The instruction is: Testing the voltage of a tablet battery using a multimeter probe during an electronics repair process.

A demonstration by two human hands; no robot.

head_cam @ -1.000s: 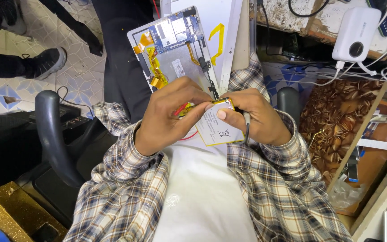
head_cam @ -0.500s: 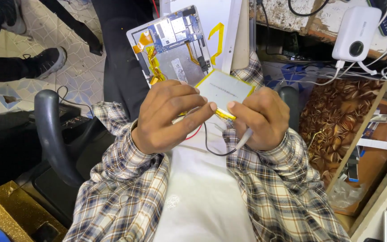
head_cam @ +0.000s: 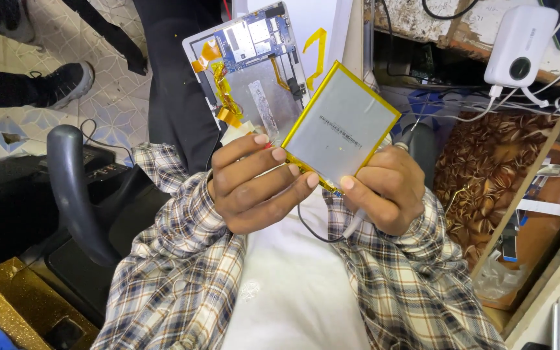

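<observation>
1. Flat silver battery pack [head_cam: 339, 126] with yellow taped edges held up over the lap, between both hands, in front of the opened tablet back [head_cam: 249, 61].
2. Left hand [head_cam: 254, 188]: fingers closed on the pack's lower-left edge, fingertips on its face, thumb hidden behind. Judged a pinch to keep the face toward the camera.
3. Right hand [head_cam: 384, 191]: thumb on the pack's lower corner, other fingers curled round a thin grey tool [head_cam: 358, 220] with a dark cable [head_cam: 312, 227] looping under the hands. Holding both at once; pack supported rather than gripped on this side, by the look of it.
4. Pack rotated diamond-wise: one corner up toward the tablet, opposite corner down at the thumbs. Long axis running lower-left to upper-right, slight tilt away from the camera.
5. Tablet back lying beyond the hands, circuit board [head_cam: 254, 35] exposed at its far end, orange tape strips [head_cam: 225, 97] along its left side.
6. White charger box [head_cam: 520, 45] on the bench's far right corner, well apart.
</observation>
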